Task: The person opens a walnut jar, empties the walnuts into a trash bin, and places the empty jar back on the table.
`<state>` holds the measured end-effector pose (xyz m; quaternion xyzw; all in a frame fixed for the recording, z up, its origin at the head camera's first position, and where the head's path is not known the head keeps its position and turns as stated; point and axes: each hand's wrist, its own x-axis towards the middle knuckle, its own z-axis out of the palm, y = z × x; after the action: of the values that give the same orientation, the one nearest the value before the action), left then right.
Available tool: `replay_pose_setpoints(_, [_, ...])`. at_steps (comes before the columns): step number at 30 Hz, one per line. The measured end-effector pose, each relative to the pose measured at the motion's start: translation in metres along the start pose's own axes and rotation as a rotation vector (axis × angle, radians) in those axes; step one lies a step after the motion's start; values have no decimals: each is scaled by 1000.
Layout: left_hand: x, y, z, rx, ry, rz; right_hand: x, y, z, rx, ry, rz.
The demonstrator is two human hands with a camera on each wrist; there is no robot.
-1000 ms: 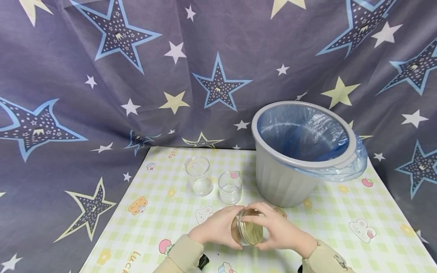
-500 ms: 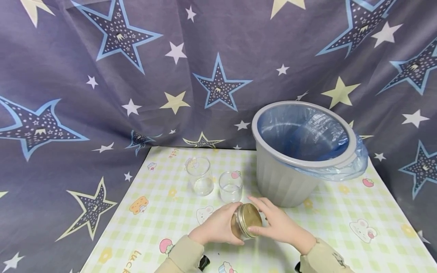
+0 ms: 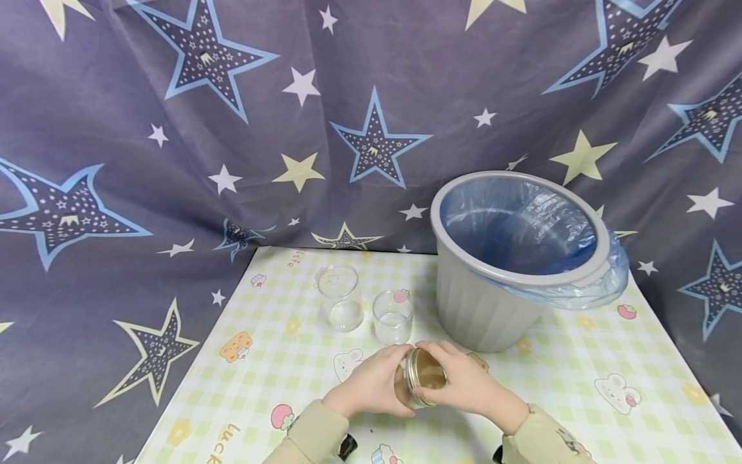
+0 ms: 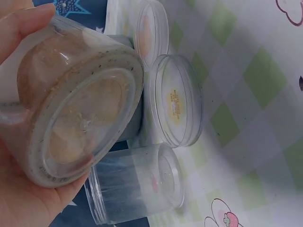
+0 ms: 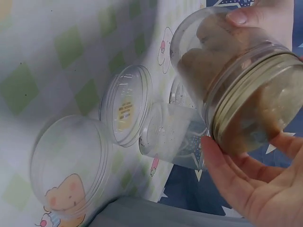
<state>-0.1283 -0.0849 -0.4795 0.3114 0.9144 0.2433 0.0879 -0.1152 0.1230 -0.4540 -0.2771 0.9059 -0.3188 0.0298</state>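
My left hand [image 3: 373, 385] grips the body of a clear jar [image 4: 87, 111], which is tilted on its side with its bottom toward the left wrist camera. Fingers show brownish through its clear wall in the right wrist view. A gold-coloured screw lid [image 3: 430, 375] sits on the jar's right end. Around that lid curl the fingers and thumb of my right hand [image 3: 472, 386]. Beyond the hands stand a taller clear jar [image 3: 342, 303] and a shorter clear jar [image 3: 393, 319], both without lids. In the right wrist view lie two shallow clear round pieces, one with a yellow label [image 5: 125, 116].
A grey bin [image 3: 487, 309] lined with a blue plastic bag [image 3: 522, 219] stands at the back right of the table. The checked tablecloth [image 3: 261, 386] carries cartoon prints. A dark starry curtain [image 3: 249, 161] hangs behind.
Half a second ago the right fingers were spread off the lid's upper edge; now they close round it again. The left hand keeps its grip on the jar throughout.
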Motion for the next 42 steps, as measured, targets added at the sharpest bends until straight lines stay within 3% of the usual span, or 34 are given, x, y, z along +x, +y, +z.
replay_pose_setpoints(7, [0, -2, 0, -45, -6, -4, 0, 2, -1, -83, 66, -141])
replay_pose_setpoints(15, [-2, -4, -1, -103, -6, -7, 0, 3, -2, -105, 128, -231])
replay_pose_setpoints(28, [-9, -14, -7, -242, 71, -56, 3, 2, -4, -29, 223, -249])
replay_pose_setpoints(34, [-20, -26, -12, -345, 159, -62, 3, 2, -4, -41, 212, -208])
replay_pose_setpoints(42, [-35, -39, -20, -388, 284, -147, 2, 4, 0, 9, 163, -138])
